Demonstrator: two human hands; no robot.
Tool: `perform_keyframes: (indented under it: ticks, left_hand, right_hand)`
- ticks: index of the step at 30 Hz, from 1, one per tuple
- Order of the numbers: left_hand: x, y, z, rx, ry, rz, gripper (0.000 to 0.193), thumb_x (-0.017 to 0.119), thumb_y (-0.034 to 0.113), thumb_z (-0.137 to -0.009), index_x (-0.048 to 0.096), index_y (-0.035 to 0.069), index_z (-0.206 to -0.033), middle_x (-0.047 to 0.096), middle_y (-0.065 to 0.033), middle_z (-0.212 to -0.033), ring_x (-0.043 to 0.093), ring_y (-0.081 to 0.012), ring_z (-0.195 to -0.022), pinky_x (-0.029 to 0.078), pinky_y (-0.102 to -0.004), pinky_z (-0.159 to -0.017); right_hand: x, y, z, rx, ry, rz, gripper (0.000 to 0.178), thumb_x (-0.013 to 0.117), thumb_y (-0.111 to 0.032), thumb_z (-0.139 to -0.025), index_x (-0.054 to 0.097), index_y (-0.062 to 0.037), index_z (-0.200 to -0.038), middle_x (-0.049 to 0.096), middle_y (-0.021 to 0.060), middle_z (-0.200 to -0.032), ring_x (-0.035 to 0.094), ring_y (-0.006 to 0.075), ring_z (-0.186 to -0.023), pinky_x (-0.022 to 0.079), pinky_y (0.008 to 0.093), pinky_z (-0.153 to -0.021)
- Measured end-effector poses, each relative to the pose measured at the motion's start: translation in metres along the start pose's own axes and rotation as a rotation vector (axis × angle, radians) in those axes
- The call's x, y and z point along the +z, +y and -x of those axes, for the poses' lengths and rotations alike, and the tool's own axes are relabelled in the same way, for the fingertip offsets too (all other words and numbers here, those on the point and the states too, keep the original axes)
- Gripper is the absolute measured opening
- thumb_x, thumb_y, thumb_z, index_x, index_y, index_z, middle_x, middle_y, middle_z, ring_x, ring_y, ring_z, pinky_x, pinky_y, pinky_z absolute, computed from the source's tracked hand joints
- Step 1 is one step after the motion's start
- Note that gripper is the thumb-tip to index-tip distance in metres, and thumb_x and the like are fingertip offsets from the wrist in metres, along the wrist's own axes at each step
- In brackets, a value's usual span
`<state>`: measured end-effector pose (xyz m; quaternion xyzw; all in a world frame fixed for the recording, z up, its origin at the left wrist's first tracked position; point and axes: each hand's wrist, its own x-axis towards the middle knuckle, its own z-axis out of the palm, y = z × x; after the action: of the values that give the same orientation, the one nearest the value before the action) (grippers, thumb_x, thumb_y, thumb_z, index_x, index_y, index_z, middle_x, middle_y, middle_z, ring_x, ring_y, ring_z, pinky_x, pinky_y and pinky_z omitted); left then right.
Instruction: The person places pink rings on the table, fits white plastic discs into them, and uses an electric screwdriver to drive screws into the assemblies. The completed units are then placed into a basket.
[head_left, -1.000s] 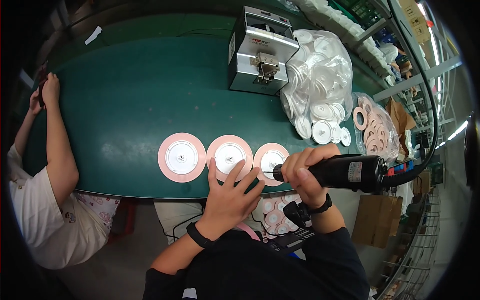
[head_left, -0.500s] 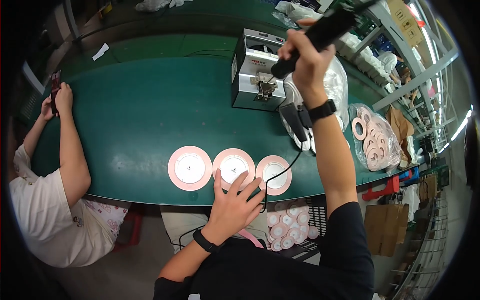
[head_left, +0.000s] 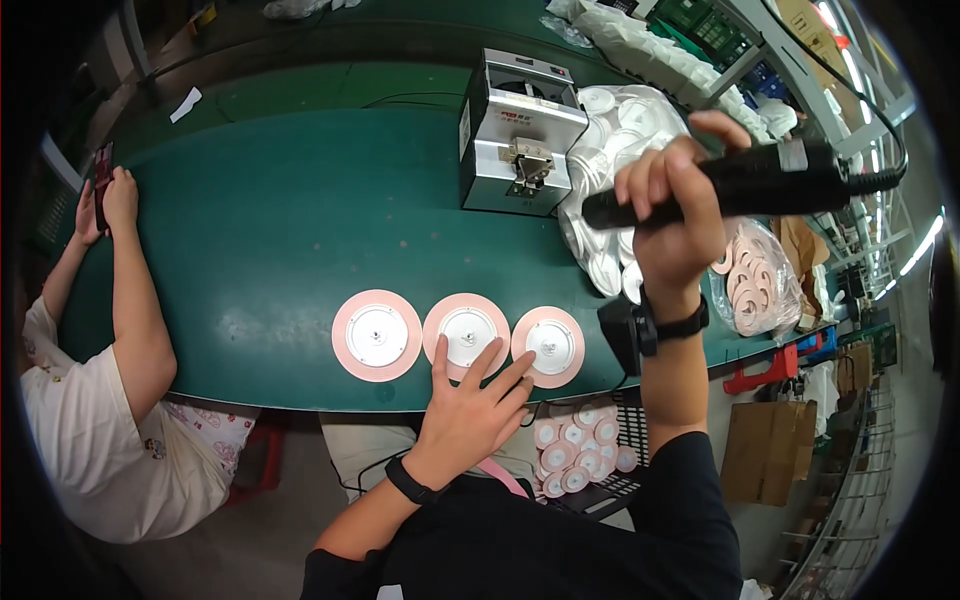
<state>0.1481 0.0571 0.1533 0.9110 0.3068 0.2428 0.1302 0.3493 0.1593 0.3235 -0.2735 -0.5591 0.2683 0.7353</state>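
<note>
My right hand (head_left: 678, 205) is raised over the table's right side, fingers wrapped round a black electric screwdriver (head_left: 770, 180) with a cable at its end. The driver lies nearly level, and I cannot make out its bit. Fingers spread, my left hand (head_left: 468, 415) rests on the middle disc (head_left: 462, 325) and reaches the edge of the right disc (head_left: 553, 345). To their left lies the left disc (head_left: 376, 335). All three are round, with a pink ring round a white centre, in a row near the table's front edge.
A silver-and-black box-shaped machine (head_left: 515, 145) stands at the back. Beside it are white round parts in clear plastic (head_left: 598, 150) and a bag of pink rings (head_left: 750, 285). A crate of finished-looking discs (head_left: 575, 450) sits below the table edge. Another person's hands (head_left: 118, 200) hold a phone.
My right hand has swung right and down, away from the machine, with the screwdriver turned nearly level. My left hand stays on the discs.
</note>
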Motion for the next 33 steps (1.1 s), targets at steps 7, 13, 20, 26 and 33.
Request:
perform_keyframes:
  ticks: [7,13,20,26,33]
  left_hand:
    - [0.002,0.004,-0.002,0.005,0.001,-0.047,0.045,0.073,0.039,-0.090,0.067,0.020,-0.130,0.053,0.0072,-0.153,0.044,-0.0241,-0.144,0.021,-0.0770,-0.116]
    - [0.002,0.006,-0.002,0.011,-0.028,-0.081,0.055,0.073,0.041,-0.089,0.062,0.022,-0.140,0.051,0.0080,-0.154,0.044,-0.0238,-0.144,0.022,-0.0767,-0.116]
    - [-0.002,0.004,-0.001,-0.012,-0.023,-0.041,0.060,0.077,0.039,-0.085,0.063,0.023,-0.141,0.052,0.0092,-0.153,0.044,-0.0253,-0.143,0.021,-0.0757,-0.117]
    - [-0.001,0.002,-0.005,0.003,-0.035,-0.025,0.061,0.077,0.040,-0.085,0.062,0.022,-0.141,0.050,0.0086,-0.154,0.043,-0.0244,-0.144,0.022,-0.0765,-0.117]
    - [0.000,0.004,-0.003,0.005,-0.025,-0.042,0.061,0.078,0.039,-0.084,0.063,0.022,-0.140,0.051,0.0089,-0.153,0.043,-0.0247,-0.144,0.022,-0.0770,-0.117]
  right_hand:
    - [-0.001,0.057,-0.066,-0.049,-0.006,0.071,0.037,0.068,-0.003,-0.088,0.057,-0.0025,-0.124,0.051,0.0047,-0.066,0.051,0.0161,-0.054,0.049,0.0373,-0.057]
    - [-0.006,0.071,-0.066,0.147,-0.052,0.147,0.047,0.068,-0.005,-0.088,0.056,-0.0004,-0.134,0.050,0.0036,-0.063,0.048,0.0153,-0.048,0.047,0.0335,-0.054]
    - [-0.019,-0.028,0.052,0.113,-0.146,-0.090,0.070,0.058,-0.013,-0.094,0.028,-0.0039,-0.156,0.043,0.0020,-0.063,0.044,0.0143,-0.046,0.046,0.0328,-0.051]
    - [-0.041,-0.054,0.122,0.185,-0.057,0.029,0.057,0.068,-0.005,-0.093,0.032,-0.0054,-0.138,0.054,0.0043,-0.067,0.054,0.0174,-0.053,0.051,0.0376,-0.059]
    - [-0.043,-0.054,0.135,0.188,-0.050,0.148,0.050,0.066,-0.012,-0.092,0.037,-0.0063,-0.132,0.048,0.0033,-0.063,0.047,0.0157,-0.049,0.046,0.0341,-0.053]
